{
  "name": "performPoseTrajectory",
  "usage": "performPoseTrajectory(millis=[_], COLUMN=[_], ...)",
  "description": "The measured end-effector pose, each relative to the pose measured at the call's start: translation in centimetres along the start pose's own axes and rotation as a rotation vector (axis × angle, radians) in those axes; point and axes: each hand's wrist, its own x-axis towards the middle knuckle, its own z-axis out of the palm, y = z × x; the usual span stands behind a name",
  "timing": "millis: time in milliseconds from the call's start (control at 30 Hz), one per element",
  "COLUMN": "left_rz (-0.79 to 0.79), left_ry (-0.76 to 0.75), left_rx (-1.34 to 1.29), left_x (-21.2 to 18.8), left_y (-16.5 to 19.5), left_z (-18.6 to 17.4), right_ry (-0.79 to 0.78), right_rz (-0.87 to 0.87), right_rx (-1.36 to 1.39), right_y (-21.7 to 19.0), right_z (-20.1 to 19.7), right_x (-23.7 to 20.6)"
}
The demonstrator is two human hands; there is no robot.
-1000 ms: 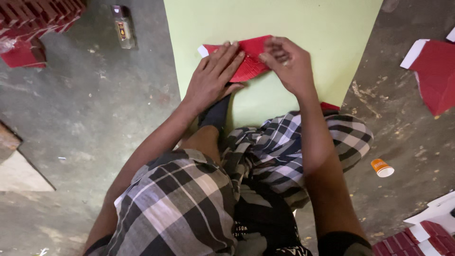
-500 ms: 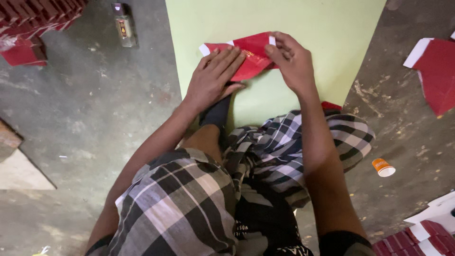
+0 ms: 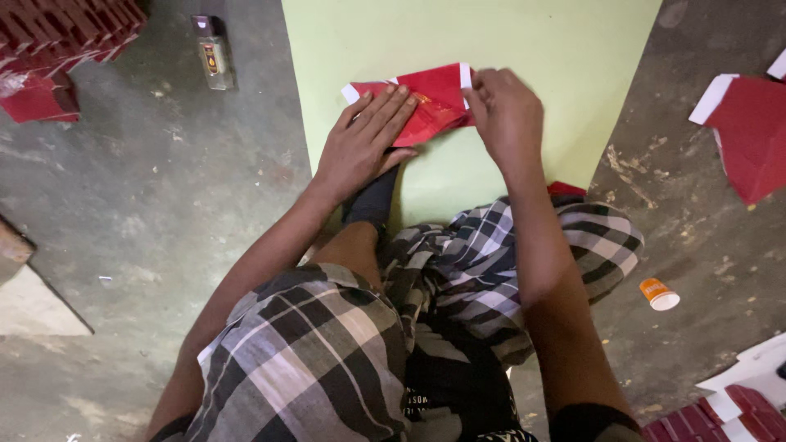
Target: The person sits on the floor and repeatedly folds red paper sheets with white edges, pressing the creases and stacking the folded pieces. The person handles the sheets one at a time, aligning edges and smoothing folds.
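The red paper piece (image 3: 426,102) lies on the pale green board (image 3: 491,33) in front of my knees, with white edges showing at its left and upper right corners. Far to the left, a stack of red folded pieces (image 3: 65,37) sits on the grey concrete floor (image 3: 164,188), and a small bottle (image 3: 214,57) lies near the board's left edge. My left hand (image 3: 364,139) rests flat on the paper, fingers spread, pressing it down. My right hand (image 3: 508,110) pinches the paper's upper right edge between thumb and fingers. Further right lie a large red sheet (image 3: 753,131) and an orange cap (image 3: 659,293).
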Motion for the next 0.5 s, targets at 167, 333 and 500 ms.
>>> performPoseTrajectory(millis=[167, 333, 500], left_rz=[-0.015, -0.043, -0.037], left_ry=[0.04, 0.013, 0.021], left_rx=[-0.026, -0.018, -0.057], left_x=[0.0, -0.2, -0.1], left_y=[0.0, -0.2, -0.4], left_z=[-0.1, -0.1, 0.3], right_ry=[-0.007, -0.098, -0.018], right_rz=[-0.04, -0.049, -0.076], right_rx=[0.264, 0.592, 0.179], right_y=[-0.8, -1.7, -2.1], right_z=[-0.1, -0.3, -0.4], right_x=[0.0, -0.1, 0.2])
